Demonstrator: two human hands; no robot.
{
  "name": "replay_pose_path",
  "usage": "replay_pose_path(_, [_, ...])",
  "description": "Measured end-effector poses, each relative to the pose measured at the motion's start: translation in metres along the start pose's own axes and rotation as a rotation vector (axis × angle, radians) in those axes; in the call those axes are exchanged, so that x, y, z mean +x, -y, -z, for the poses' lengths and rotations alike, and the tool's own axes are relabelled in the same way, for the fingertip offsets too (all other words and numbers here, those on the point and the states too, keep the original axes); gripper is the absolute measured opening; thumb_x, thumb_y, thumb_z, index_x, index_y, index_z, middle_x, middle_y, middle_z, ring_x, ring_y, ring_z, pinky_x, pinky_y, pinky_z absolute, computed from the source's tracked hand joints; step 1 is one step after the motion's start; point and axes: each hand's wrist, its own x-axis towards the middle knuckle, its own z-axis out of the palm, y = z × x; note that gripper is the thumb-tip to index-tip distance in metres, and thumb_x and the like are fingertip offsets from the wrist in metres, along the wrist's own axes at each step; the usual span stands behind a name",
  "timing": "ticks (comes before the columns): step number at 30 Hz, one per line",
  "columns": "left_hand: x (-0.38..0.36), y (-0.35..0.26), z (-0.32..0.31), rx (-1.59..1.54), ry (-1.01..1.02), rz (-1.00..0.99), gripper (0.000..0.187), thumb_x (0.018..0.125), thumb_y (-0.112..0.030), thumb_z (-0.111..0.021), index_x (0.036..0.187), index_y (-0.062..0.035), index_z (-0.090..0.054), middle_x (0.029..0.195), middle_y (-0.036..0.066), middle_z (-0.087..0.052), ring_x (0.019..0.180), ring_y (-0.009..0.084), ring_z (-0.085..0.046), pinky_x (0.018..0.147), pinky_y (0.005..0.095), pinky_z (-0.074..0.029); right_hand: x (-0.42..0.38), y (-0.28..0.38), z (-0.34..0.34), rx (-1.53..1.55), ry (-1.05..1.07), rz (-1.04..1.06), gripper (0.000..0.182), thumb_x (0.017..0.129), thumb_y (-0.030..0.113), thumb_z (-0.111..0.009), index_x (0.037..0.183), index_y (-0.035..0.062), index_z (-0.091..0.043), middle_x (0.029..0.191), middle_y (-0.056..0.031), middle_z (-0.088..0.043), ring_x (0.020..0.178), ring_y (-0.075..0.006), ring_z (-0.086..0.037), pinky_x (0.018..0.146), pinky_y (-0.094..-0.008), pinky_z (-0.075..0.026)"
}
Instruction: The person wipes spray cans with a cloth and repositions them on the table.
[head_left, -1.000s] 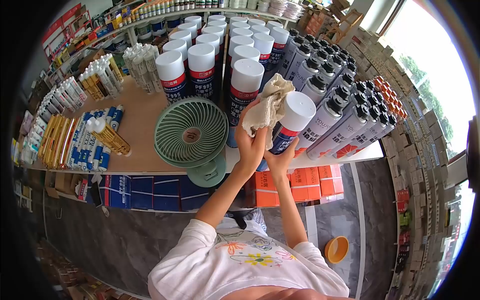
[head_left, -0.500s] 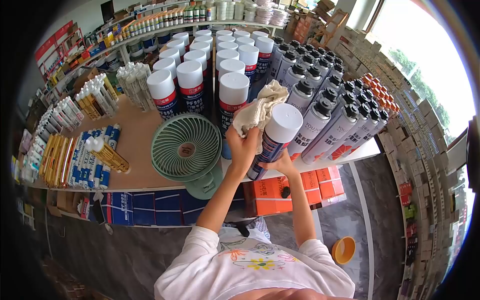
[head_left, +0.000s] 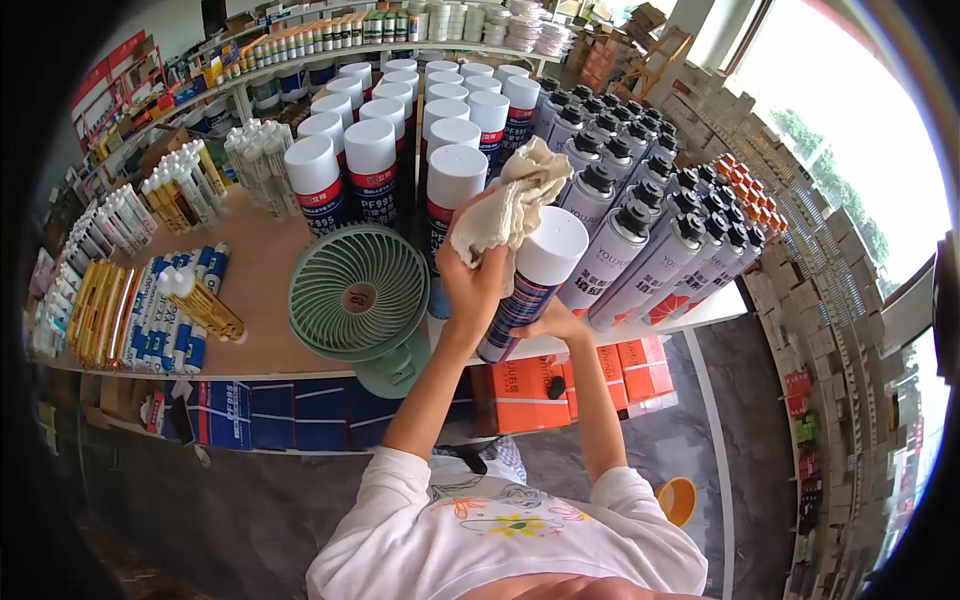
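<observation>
My left hand [head_left: 472, 285] is closed on a crumpled cream cloth [head_left: 510, 205], held up beside the white cap of a spray foam can. The can [head_left: 527, 295] has a dark blue label and tilts slightly over the table's front edge. My right hand [head_left: 553, 322] grips it low on its right side. Behind the cloth, rows of matching white-capped cans [head_left: 457, 180] stand on the table. To the right are many grey cans with black tops [head_left: 618, 245]. A green fan [head_left: 360, 295] sits left of my left forearm.
Sealant tubes [head_left: 200, 305] lie and stand on the left part of the table [head_left: 262, 260]. Orange boxes [head_left: 520, 395] and blue boxes [head_left: 300, 415] sit beneath it. A yellow bowl [head_left: 677, 500] rests on the floor at the right. A stocked shelf [head_left: 330, 55] runs behind.
My left hand and the cloth have risen slightly beside the cap. The can stays in my right hand. The whole view has shifted a little, so things appear farther left.
</observation>
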Motion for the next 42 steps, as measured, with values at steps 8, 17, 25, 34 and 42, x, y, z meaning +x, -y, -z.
replay_pose_path(8, [-0.021,0.009,0.003,0.108,-0.070,-0.122,0.044,0.089,0.004,-0.060,0.133,0.0037,-0.053,0.126,0.012,-0.060,0.115,0.0192,-0.059,0.099,0.0317,-0.045,0.002,0.025,0.010,-0.052,0.076,0.046,0.080,0.063,0.004,-0.090,0.133,0.0010,-0.053,0.118,-0.0053,-0.067,0.108,-0.0129,-0.060,0.097,-0.0320,-0.050])
replay_pose_path(17, [-0.031,0.014,0.011,0.113,-0.069,-0.078,0.048,0.089,0.004,-0.062,0.135,0.0025,-0.051,0.129,0.014,-0.058,0.119,0.0216,-0.058,0.103,0.0346,-0.044,-0.039,0.045,-0.026,-0.359,-0.312,0.296,0.105,0.064,0.024,-0.094,0.145,-0.0038,-0.032,0.133,-0.0195,-0.057,0.126,-0.0283,-0.054,0.106,-0.0404,-0.042])
replay_pose_path(25, [-0.034,0.016,0.010,0.094,-0.083,-0.065,0.049,0.087,0.005,-0.062,0.135,0.0029,-0.051,0.129,0.012,-0.058,0.120,0.0206,-0.057,0.103,0.0332,-0.043,-0.016,0.017,-0.108,-0.283,-0.931,0.256,0.079,0.068,0.011,-0.087,0.127,-0.0041,-0.038,0.119,-0.0243,-0.060,0.109,-0.0348,-0.062,0.092,-0.0416,-0.049])
replay_pose_path(34, [0.013,-0.012,0.000,0.056,0.061,-0.121,0.045,0.085,0.002,-0.065,0.129,0.0039,-0.058,0.121,0.012,-0.065,0.111,0.0181,-0.062,0.096,0.0306,-0.047,-0.004,-0.008,-0.048,-0.182,-0.525,0.330,0.096,0.061,0.012,-0.089,0.139,0.0025,-0.034,0.113,-0.0140,-0.067,0.103,-0.0236,-0.066,0.090,-0.0357,-0.053])
replay_pose_path(42, [-0.032,0.030,0.023,0.048,0.043,0.178,0.048,0.081,0.009,-0.056,0.129,0.0041,-0.059,0.125,0.013,-0.065,0.116,0.0189,-0.061,0.102,0.0320,-0.045,-0.016,-0.002,-0.031,-0.056,-0.235,0.254,0.092,0.062,0.007,-0.092,0.140,0.0030,-0.042,0.124,-0.0059,-0.061,0.113,-0.0171,-0.059,0.099,-0.0352,-0.049])
